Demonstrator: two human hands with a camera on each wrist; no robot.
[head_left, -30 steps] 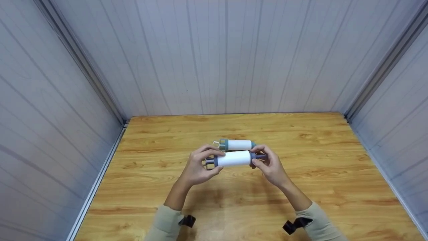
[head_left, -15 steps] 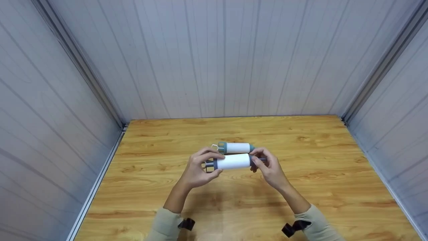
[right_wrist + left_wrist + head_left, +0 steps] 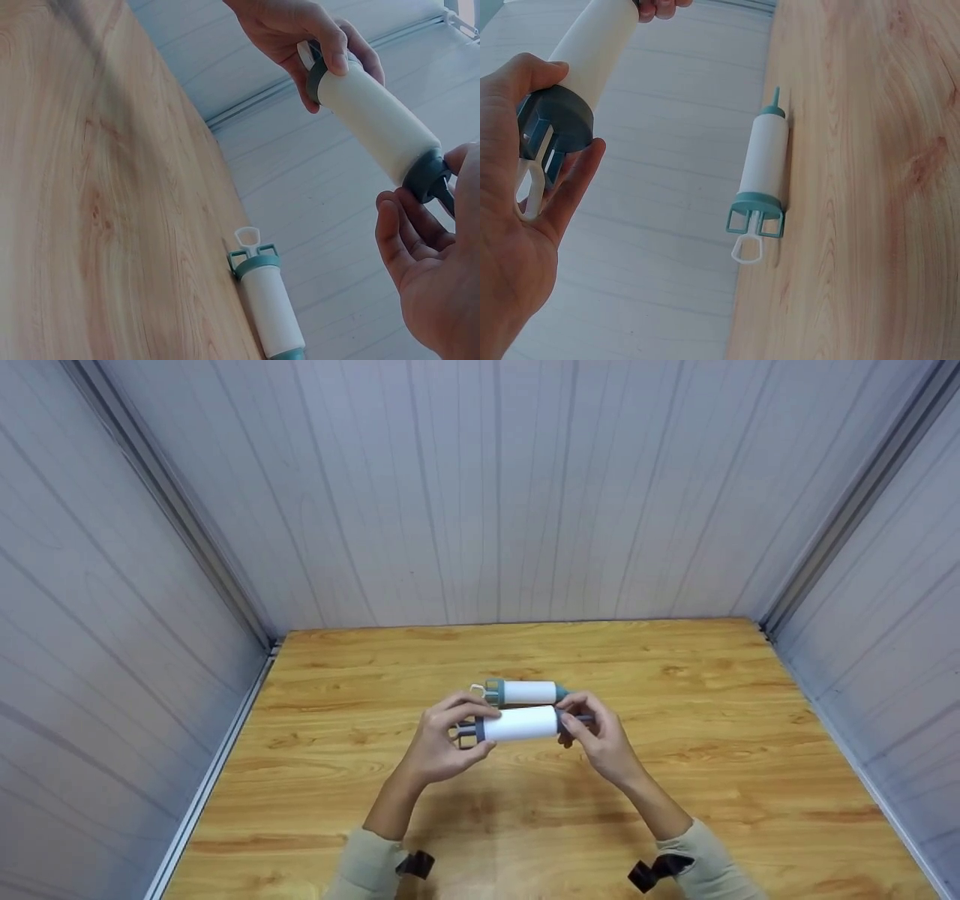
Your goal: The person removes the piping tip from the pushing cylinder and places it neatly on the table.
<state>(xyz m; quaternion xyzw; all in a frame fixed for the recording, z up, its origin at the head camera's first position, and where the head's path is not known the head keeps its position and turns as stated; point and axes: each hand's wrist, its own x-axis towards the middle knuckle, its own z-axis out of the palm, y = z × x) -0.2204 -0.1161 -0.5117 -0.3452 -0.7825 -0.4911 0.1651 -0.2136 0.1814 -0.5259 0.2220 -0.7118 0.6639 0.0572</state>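
Both hands hold a large plastic syringe [image 3: 520, 724] with a white barrel and dark blue-grey end caps, level above the table. At its handle end, my left hand [image 3: 442, 742] grips it, thumb and fingers on opposite sides of the barrel. A white pull ring [image 3: 531, 191] and dark finger loops point into the left palm. My right hand [image 3: 609, 741] pinches the dark nozzle cap [image 3: 427, 176] between thumb and fingertips; the narrow tip runs on past the fingers. Just behind lies a second syringe [image 3: 529, 692], white with teal-green ends, on its side.
The wooden table [image 3: 337, 795] carries the teal-ended syringe beyond the hands. Pale panel walls [image 3: 480, 495] rise at the back and on both sides. Black straps [image 3: 416, 864] circle both sleeved wrists.
My right thumb has moved up across the nozzle cap of the held syringe. The left hand keeps the same grip, and the head view has shifted slightly.
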